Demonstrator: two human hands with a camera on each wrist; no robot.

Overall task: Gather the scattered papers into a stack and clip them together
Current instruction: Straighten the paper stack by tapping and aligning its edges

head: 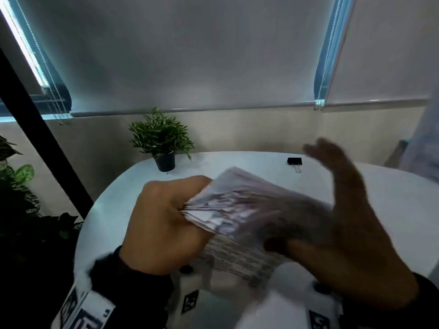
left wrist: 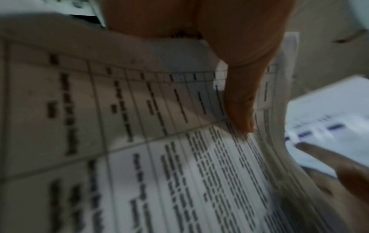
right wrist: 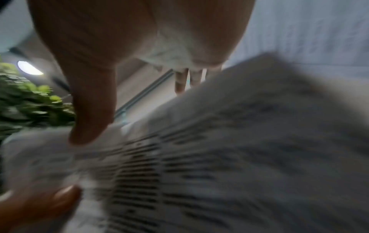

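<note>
At the far left stand big leafy plants (head: 16, 176) beside a dark slanted post (head: 45, 138). A small potted plant (head: 161, 141) stands on the back left part of the white round worktop (head: 114, 198).

The left hand (head: 164, 224) is above the worktop with its fingers curled, and it grips the left edge of the stack of papers (head: 249, 210). In the left wrist view, the thumb (left wrist: 239, 97) presses on the top printed sheet, and the sheets bend and fan a little at the edge.

The papers are held in the air between both hands, above the middle of the worktop, tilted and blurred.

The right hand (head: 344, 233) is at the right side of the stack. Its fingers (head: 327, 153) are straight and spread, pointing up, and the thumb (head: 280, 245) lies against the printed sheet. It is blurred, so I cannot tell if the palm touches the papers.

A black binder clip (head: 294, 161) lies on the back of the worktop, well apart from the papers, just left of the right fingertips.
</note>
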